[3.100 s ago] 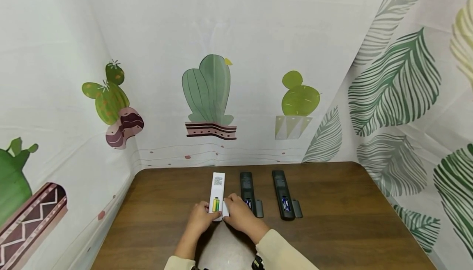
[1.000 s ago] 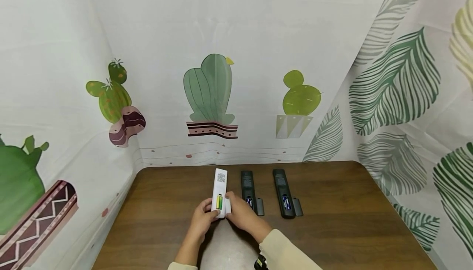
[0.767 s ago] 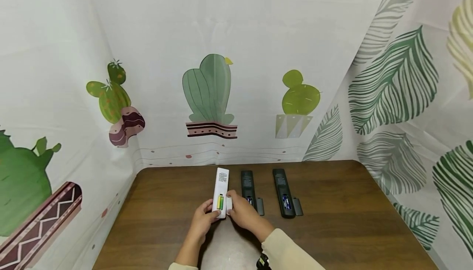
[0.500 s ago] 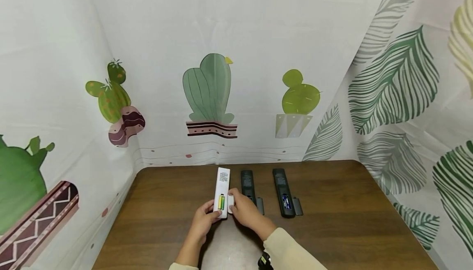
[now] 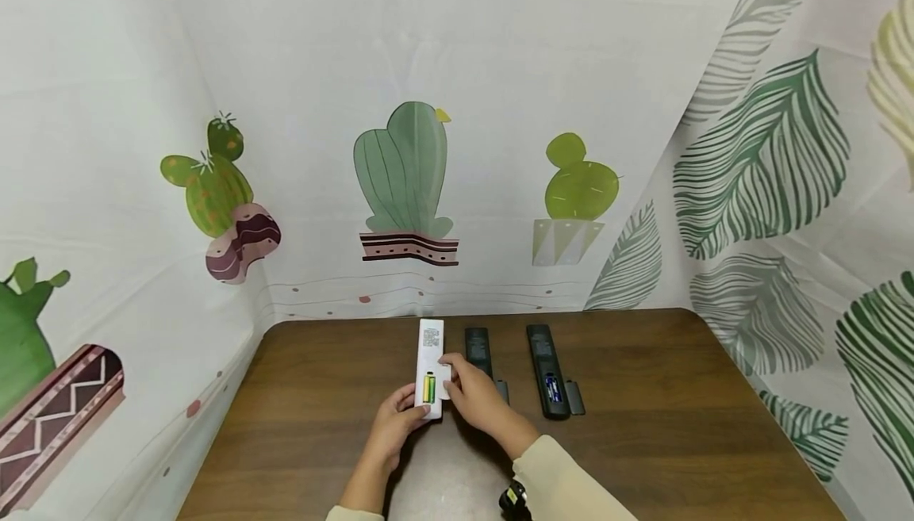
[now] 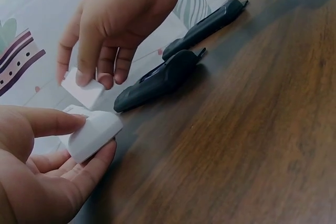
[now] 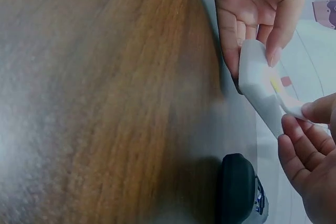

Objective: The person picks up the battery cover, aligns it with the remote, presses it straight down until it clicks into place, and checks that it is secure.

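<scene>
A white remote control (image 5: 430, 358) is face down in my left hand (image 5: 393, 426), thumb on its near end and fingers underneath. Yellow-green batteries (image 5: 429, 388) show in its uncovered compartment. With thumb and fingers my right hand (image 5: 481, 400) pinches a small white battery cover (image 5: 446, 383) at the remote's right edge. In the left wrist view the cover (image 6: 86, 92) is tilted over the remote's end (image 6: 98, 135). The right wrist view has the cover (image 7: 294, 108) close against the remote's side (image 7: 256, 77); whether they touch I cannot tell.
Two black remotes lie to the right, one (image 5: 478, 346) partly behind my right hand, the other (image 5: 545, 366) with blue batteries (image 5: 553, 388) showing. Grey covers (image 5: 503, 391) (image 5: 574, 398) lie beside them. Behind the wooden table (image 5: 657, 426) hangs a printed cloth (image 5: 493, 109).
Both hands have moved slightly right and away from the body with the white remote. The right hand has shifted the pinched cover up along the remote's right edge, hiding more of the middle black remote.
</scene>
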`<state>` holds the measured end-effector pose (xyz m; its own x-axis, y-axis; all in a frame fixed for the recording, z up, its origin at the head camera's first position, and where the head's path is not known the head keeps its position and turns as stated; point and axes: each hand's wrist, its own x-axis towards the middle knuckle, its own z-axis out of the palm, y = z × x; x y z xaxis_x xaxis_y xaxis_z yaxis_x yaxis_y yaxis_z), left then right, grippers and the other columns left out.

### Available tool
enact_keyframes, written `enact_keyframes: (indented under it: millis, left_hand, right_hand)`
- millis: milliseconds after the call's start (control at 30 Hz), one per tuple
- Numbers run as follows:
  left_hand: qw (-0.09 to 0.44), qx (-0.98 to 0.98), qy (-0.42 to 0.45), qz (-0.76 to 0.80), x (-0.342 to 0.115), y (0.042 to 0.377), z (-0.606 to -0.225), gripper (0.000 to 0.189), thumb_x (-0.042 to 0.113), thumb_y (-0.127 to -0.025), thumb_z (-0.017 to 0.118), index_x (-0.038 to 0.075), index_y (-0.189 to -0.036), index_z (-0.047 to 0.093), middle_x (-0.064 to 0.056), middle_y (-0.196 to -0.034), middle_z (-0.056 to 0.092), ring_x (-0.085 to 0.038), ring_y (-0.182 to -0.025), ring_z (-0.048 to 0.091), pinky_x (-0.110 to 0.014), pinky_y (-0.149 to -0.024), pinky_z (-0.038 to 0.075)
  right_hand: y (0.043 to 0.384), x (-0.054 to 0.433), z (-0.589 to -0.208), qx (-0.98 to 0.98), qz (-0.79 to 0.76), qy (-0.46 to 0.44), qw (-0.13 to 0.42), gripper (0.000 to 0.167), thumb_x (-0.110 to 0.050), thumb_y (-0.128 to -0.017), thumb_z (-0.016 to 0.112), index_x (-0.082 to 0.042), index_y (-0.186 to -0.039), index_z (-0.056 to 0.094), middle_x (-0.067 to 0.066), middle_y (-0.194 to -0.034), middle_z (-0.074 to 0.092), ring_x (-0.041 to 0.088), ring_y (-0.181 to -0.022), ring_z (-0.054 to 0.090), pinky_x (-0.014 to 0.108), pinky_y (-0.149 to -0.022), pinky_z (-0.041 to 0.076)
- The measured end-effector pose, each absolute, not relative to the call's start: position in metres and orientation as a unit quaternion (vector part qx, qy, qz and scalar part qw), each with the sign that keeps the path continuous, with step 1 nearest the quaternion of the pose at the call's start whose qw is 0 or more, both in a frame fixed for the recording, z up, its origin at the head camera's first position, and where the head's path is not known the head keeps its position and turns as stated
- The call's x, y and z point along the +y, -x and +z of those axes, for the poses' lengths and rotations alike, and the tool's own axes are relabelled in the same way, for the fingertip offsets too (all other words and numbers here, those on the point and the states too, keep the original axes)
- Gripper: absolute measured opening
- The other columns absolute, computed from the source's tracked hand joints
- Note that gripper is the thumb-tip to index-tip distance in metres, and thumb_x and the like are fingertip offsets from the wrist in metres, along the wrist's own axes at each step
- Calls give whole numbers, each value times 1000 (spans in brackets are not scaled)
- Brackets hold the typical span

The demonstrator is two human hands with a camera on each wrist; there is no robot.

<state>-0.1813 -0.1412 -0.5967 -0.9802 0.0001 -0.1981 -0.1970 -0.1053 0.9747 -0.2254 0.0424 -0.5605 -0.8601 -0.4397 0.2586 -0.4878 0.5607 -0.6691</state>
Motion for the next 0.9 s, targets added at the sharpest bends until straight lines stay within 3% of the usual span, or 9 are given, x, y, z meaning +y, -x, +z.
enact_keyframes:
  millis: [267,900]
  left_hand:
    - [75,649,73,754,-141,184,-600,64,-1,-90,65,-16,-146,36,-34,-138,53,-18,-101,66,-29,-86,58]
    - [83,621,62,777,-144,184,-604,63,-2,-92,63,-15,-147,36,-31,-141,52,-15,-105,66,-29,-90,57]
  right_hand:
    - [225,41,-558,-861,437,-260,17,37,-8,-98,64,-11,-134,55,-2,-93,59,4,-81,59,21,-71,50]
    - [224,36,-560,-837,477,-269,-22,30,-5,-99,61,-13,-128,59,3,-96,61,6,-80,59,22,-71,50]
